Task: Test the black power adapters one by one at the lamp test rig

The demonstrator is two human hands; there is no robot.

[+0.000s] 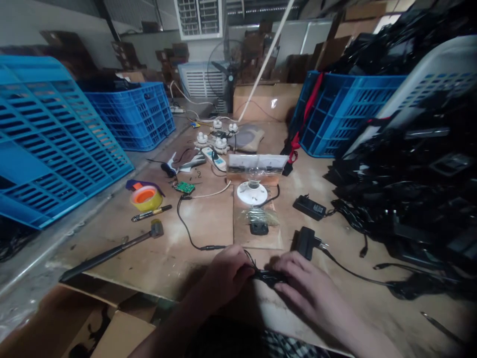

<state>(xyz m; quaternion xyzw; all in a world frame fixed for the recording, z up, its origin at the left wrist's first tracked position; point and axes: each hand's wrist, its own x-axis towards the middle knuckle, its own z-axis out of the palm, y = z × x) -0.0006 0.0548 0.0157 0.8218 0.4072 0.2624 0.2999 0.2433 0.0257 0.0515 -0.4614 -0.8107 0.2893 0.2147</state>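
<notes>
Left hand and right hand clamp fingers on black cable near the desk's front edge; bend gently.

Readable text: none | black rectangular plastic power adapter: bore a pale printed label, too small to read | slim black-and-yellow marker pen: print was blurred | flat white panel: faint marks were illegible

Black cable bundle, black adapter, yellow-and-orange tape roll, green circuit board, blue crates, black-and-white checked cloth.
</notes>
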